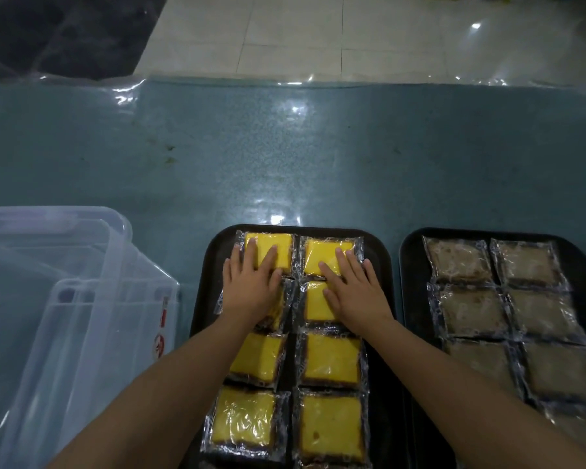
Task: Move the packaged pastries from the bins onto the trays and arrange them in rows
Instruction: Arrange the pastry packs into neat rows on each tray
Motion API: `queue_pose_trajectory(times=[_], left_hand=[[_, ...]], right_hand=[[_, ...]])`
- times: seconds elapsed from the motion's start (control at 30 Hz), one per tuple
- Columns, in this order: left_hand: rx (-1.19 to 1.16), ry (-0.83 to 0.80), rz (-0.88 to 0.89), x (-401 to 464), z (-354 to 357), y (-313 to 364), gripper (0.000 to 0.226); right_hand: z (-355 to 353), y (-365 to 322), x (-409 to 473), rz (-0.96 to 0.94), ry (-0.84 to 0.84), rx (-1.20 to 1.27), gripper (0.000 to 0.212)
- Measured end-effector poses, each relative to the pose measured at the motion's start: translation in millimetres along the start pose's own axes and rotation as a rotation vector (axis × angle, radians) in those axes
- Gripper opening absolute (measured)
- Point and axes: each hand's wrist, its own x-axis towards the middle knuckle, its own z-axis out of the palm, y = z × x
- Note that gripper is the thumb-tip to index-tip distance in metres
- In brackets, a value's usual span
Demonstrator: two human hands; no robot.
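Both hands, left hand [251, 282] and right hand [352, 289], press flat-fingered on the yellow pastries [330, 358] mid-frame, apparently squaring the tray's [379, 265] rows.

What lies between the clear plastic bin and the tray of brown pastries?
The black tray of yellow packaged pastries, with both hands, left and right, pressing on them, in the head view.

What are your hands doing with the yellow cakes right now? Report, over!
Left hand flat on far-left yellow cake. Right hand flat on far-right yellow cake. Yellow cakes in two columns on black tray. Nothing in the way.
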Motion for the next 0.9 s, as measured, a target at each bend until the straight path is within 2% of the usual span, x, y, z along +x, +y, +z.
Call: queue_pose_trajectory(times=[0.13, 0.2, 0.4, 0.63, 0.9], left_hand=[[0.005, 0.046, 0.020, -32, 10, -20, 0.058], [0.008, 0.030, 0.009, -47, 15, -28, 0.056], [-0.033, 0.028, -0.077, -66, 20, -22, 0.054], [0.020, 0.009, -0.078, -61, 19, -21, 0.055], [0.019, 0.008, -0.109, -56, 23, -16, 0.057]], right_hand=[[7, -7, -18, -0.118, 0.186, -0.017, 0.054], [14, -18, -26, -0.198, 0.223, -0.033, 0.052], [16, -69, -29, -0.310, 0.149, -0.076, 0.041], [13, -94, -23, -0.236, 0.044, -0.086, 0.042], [13, -96, -20, -0.239, 0.058, -0.190, 0.046]])
